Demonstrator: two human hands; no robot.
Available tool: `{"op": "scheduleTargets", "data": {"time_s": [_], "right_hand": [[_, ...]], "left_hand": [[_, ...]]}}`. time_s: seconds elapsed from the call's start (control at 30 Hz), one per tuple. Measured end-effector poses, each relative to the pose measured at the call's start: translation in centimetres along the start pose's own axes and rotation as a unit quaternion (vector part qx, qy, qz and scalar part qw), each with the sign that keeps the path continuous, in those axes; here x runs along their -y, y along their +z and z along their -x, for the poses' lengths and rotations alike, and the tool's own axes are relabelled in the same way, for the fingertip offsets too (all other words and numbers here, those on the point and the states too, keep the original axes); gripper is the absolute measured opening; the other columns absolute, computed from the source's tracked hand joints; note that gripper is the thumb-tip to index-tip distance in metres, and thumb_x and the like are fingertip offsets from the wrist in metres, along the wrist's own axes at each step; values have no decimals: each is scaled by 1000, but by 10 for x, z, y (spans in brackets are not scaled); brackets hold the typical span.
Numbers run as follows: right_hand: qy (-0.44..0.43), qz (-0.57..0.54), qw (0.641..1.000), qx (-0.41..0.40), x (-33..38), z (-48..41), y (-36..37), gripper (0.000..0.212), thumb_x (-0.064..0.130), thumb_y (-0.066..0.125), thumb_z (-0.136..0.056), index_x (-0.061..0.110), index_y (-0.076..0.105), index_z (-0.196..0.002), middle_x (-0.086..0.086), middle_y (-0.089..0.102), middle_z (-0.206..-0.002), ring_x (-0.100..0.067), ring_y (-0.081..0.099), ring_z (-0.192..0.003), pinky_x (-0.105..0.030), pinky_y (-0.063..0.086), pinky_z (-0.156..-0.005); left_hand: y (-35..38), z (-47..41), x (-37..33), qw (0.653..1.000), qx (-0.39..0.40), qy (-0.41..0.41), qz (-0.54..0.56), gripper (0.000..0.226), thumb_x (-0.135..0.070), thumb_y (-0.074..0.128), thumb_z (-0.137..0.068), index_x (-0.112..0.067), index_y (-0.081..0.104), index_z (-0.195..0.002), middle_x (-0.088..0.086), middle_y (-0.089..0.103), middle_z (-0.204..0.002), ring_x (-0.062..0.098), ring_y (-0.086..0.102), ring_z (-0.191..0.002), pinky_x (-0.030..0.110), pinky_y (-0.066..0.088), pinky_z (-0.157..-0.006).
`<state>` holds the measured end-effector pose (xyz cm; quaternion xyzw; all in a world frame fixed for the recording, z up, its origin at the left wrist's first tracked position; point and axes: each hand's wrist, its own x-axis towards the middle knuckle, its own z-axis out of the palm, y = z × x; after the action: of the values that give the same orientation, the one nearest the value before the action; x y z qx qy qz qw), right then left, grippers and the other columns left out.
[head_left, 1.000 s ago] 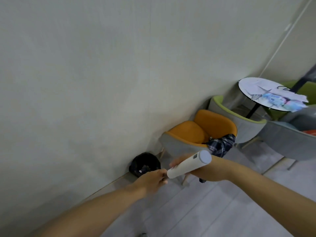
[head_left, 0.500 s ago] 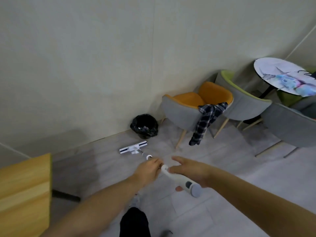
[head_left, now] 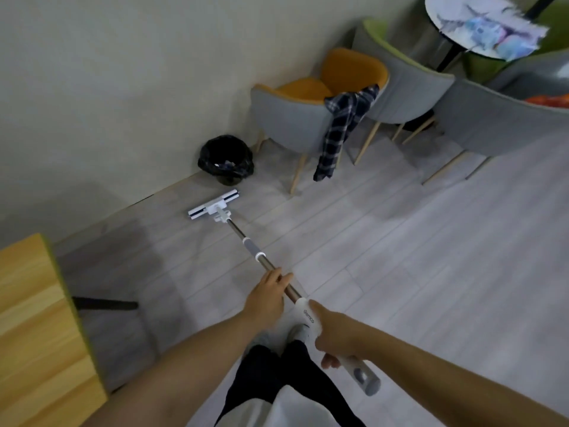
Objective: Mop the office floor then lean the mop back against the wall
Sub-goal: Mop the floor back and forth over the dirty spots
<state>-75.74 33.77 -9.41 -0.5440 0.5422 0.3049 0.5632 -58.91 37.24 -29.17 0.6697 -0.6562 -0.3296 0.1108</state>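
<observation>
Both my grips are on the mop (head_left: 251,247). The left grip (head_left: 267,298) is curled round the bare metal shaft, just ahead of the white handle. The right grip (head_left: 336,336) is clamped on the white handle further back, and the grey end cap pokes out behind it. The mop runs diagonally away from me, its head (head_left: 214,205) flat on the grey plank floor (head_left: 415,241). The head lies near the foot of the wall (head_left: 123,72), just short of the bin (head_left: 226,160), not touching it as far as I can tell. The bin has a black liner and stands against the wall beside a grey chair (head_left: 284,118) with an orange seat. A plaid shirt (head_left: 340,132) hangs over that chair's edge. There are more grey chairs and a round table (head_left: 446,13) top right. A wooden desk (head_left: 27,318) corner shows at the left edge. My dark trouser legs (head_left: 261,368) are under the handle.
</observation>
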Motion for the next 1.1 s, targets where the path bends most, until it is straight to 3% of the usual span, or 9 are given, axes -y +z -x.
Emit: {"op": "scheduleTargets", "data": {"time_s": [0.07,0.17,0.33,0.53,0.7,0.8,0.93,1.03,1.1], "right_hand": [[-8,91,995,-47,-15,-3,22,89,2,54,-92,38,5,-157,-21,60,-117,-35,72,-92,-40,62,-68],[-5,144,985,-92,-35,-9,45,93,7,57,-93,35,-1,-160,-21,58,-123,-34,67,-96,-37,58,-70],[5,161,978,-133,-73,-23,66,88,9,55,-95,33,1,-159,-16,61,-118,-28,66,-97,-41,60,-84],[25,94,989,-109,-126,-39,83,64,13,57,-91,24,26,-147,-10,58,-105,-30,65,-92,-43,62,-73],[31,67,992,-107,-158,-54,95,49,17,57,-89,16,41,-135,-8,57,-111,-28,63,-98,-38,60,-76],[23,73,989,-126,-174,-62,105,39,18,51,-90,15,44,-129,-7,58,-109,-28,62,-97,-43,56,-87],[17,67,987,-147,-196,-69,111,33,15,47,-93,16,47,-126,-8,63,-114,-28,63,-100,-41,53,-91],[9,70,985,-158,-213,-62,106,31,15,48,-97,15,47,-128,-9,62,-113,-24,58,-90,-35,48,-76],[8,77,983,-167,-225,-52,98,32,18,49,-98,15,46,-130,-10,60,-109,-25,54,-87,-33,43,-70]], "left_hand": [[17,8,0,994,50,-73,58,68,2,47,-93,-19,34,-155,6,16,-164,28,23,-148,39,36,-116],[27,10,-20,967,37,-176,182,56,-7,41,-101,-13,33,-156,4,19,-165,25,32,-146,33,29,-119],[46,4,-52,929,22,-290,230,43,-24,41,-105,-9,45,-145,12,47,-143,26,57,-116,29,46,-92],[95,14,-67,908,40,-357,218,43,-29,44,-103,-2,45,-137,12,56,-123,21,57,-87,29,45,-70],[128,6,-71,878,21,-407,252,58,-21,52,-97,-4,31,-148,16,60,-122,25,60,-87,30,51,-63],[140,0,-75,835,-12,-452,315,72,-9,48,-98,-11,9,-158,17,65,-117,22,62,-77,26,48,-55],[162,-16,-72,749,-76,-520,403,53,-2,40,-96,-13,29,-147,12,65,-74,20,60,-45,27,49,-43],[170,-19,-92,760,-80,-528,371,56,0,40,-95,-14,29,-148,20,69,-92,22,59,-45,25,46,-38],[176,-23,-108,784,-70,-520,332,57,2,43,-94,-9,28,-148,24,67,-106,31,68,-64,33,54,-47]]}}
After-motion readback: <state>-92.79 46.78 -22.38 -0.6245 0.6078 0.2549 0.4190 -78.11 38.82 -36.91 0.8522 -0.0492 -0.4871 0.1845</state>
